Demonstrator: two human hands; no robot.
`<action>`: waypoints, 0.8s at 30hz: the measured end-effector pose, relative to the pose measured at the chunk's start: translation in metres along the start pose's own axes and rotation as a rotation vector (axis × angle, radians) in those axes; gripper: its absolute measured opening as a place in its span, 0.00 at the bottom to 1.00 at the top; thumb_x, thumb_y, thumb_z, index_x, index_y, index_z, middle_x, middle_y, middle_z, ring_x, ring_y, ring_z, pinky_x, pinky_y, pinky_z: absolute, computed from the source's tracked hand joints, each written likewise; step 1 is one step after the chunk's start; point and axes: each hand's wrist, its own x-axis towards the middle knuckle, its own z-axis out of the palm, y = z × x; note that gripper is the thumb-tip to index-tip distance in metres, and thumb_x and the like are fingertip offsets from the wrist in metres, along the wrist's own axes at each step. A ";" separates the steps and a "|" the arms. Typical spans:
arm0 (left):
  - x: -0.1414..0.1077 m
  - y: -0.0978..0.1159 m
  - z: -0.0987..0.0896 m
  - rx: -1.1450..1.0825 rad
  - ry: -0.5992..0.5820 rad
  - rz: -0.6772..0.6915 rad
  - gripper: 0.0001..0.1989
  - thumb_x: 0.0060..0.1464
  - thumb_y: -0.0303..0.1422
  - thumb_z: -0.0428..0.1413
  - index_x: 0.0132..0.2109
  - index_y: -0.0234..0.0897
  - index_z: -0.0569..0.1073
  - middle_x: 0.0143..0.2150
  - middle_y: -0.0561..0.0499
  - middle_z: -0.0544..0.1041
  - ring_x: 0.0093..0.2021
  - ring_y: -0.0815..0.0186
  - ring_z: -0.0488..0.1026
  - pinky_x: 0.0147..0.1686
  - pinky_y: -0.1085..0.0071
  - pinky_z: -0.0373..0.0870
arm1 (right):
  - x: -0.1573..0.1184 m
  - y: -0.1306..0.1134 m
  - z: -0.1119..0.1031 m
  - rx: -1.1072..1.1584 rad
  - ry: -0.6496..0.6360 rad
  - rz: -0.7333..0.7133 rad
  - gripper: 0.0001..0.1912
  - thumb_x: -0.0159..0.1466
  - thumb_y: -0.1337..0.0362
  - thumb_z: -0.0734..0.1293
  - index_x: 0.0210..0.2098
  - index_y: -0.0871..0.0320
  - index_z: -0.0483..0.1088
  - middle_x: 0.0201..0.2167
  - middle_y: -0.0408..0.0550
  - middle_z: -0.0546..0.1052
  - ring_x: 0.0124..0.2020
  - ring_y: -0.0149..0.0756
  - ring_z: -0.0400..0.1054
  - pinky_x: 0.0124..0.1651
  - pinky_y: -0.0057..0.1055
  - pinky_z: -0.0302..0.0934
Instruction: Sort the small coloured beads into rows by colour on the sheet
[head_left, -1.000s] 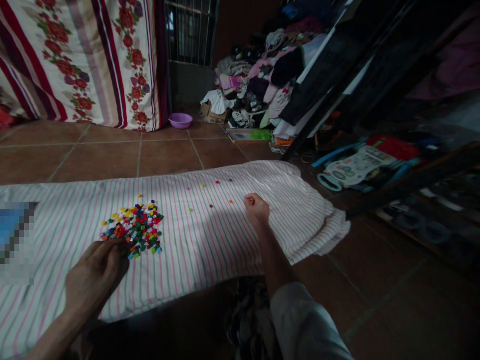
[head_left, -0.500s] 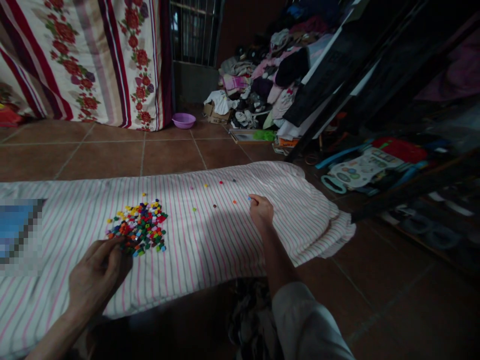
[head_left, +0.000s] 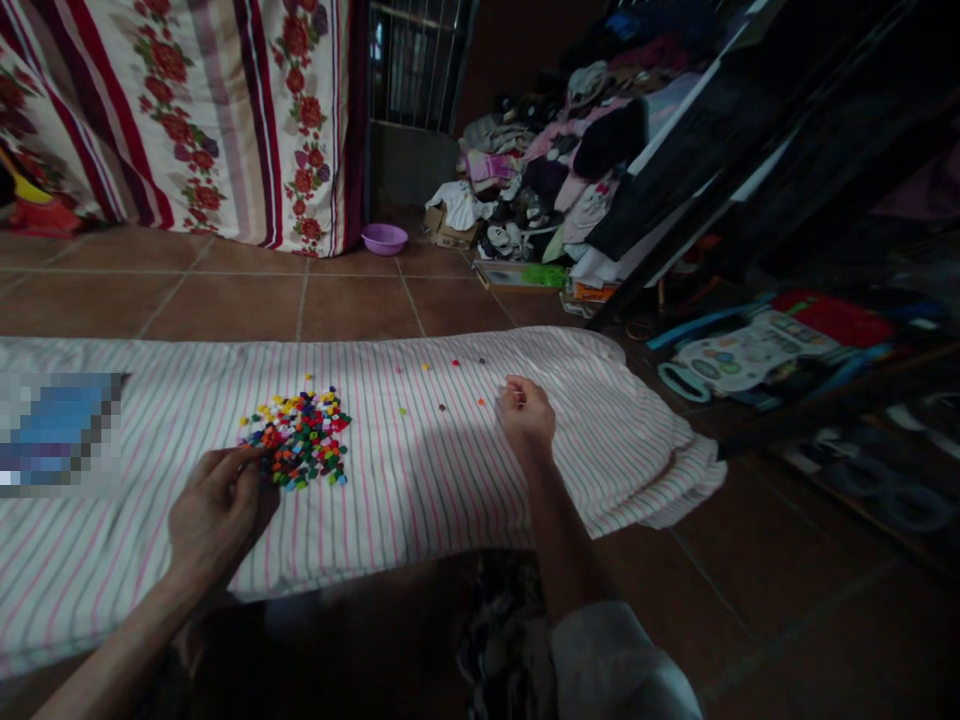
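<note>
A heap of small coloured beads (head_left: 304, 435) lies on the striped cloth (head_left: 420, 490). At the heap's near left edge is my left hand (head_left: 214, 510), its thumb and fingers drawn together among the beads; whatever they pinch is hidden. To the right, my right hand (head_left: 531, 415) rests low over the cloth with curled fingers and thumb and fingertips close together. I cannot make out what is in them. Just left of it sits an orange bead (head_left: 481, 402). Single beads lie spaced out in two loose rows, among them a brown bead (head_left: 442, 407), a green bead (head_left: 402, 411) and a red bead (head_left: 455, 363).
A blurred blue rectangle (head_left: 64, 425) lies at the cloth's left. Beyond, on the tiled floor (head_left: 360, 300), stand a purple basin (head_left: 385, 238) and a heap of clothes (head_left: 555, 165). A colourful toy panel (head_left: 742, 350) is at the right, past a dark post.
The view has swung slightly left. A blue bead at my right fingertips no longer shows, and those fingers are more curled. My left hand stays at the heap.
</note>
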 end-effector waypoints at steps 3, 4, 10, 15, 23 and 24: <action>0.000 -0.004 0.001 -0.003 0.019 -0.046 0.17 0.58 0.37 0.44 0.43 0.38 0.76 0.46 0.46 0.74 0.43 0.60 0.74 0.43 0.62 0.70 | -0.030 -0.044 0.007 0.088 -0.116 -0.156 0.15 0.61 0.64 0.59 0.43 0.59 0.72 0.37 0.53 0.75 0.32 0.36 0.68 0.41 0.32 0.65; 0.000 -0.007 0.001 -0.001 0.016 -0.066 0.17 0.57 0.37 0.44 0.43 0.38 0.76 0.46 0.46 0.74 0.42 0.60 0.74 0.42 0.63 0.70 | -0.044 -0.059 0.010 0.124 -0.188 -0.230 0.14 0.62 0.64 0.59 0.43 0.59 0.72 0.37 0.52 0.75 0.34 0.36 0.69 0.41 0.32 0.65; 0.003 -0.021 0.001 -0.035 -0.029 -0.087 0.19 0.55 0.36 0.44 0.43 0.36 0.76 0.45 0.45 0.73 0.41 0.62 0.74 0.42 0.65 0.71 | -0.112 -0.123 0.022 0.196 -0.666 -0.577 0.10 0.66 0.69 0.60 0.43 0.56 0.71 0.39 0.49 0.73 0.40 0.36 0.69 0.44 0.31 0.64; 0.005 -0.023 0.000 -0.063 -0.051 -0.055 0.18 0.55 0.36 0.44 0.44 0.37 0.75 0.44 0.46 0.74 0.42 0.62 0.74 0.44 0.66 0.71 | -0.124 -0.141 0.033 0.145 -0.818 -0.641 0.07 0.67 0.69 0.62 0.39 0.56 0.72 0.38 0.47 0.72 0.40 0.34 0.69 0.42 0.29 0.62; 0.006 -0.022 0.002 -0.120 -0.110 0.044 0.16 0.55 0.35 0.43 0.38 0.38 0.75 0.41 0.48 0.74 0.42 0.64 0.73 0.47 0.68 0.70 | -0.126 -0.162 0.042 0.113 -0.906 -0.736 0.07 0.67 0.67 0.63 0.42 0.56 0.74 0.38 0.46 0.70 0.38 0.32 0.67 0.40 0.27 0.60; 0.006 -0.022 0.002 -0.125 -0.109 0.050 0.16 0.55 0.35 0.44 0.38 0.38 0.75 0.41 0.48 0.74 0.42 0.64 0.74 0.46 0.68 0.70 | -0.126 -0.165 0.043 0.114 -0.909 -0.735 0.08 0.68 0.66 0.63 0.42 0.56 0.74 0.38 0.46 0.70 0.38 0.32 0.67 0.40 0.27 0.60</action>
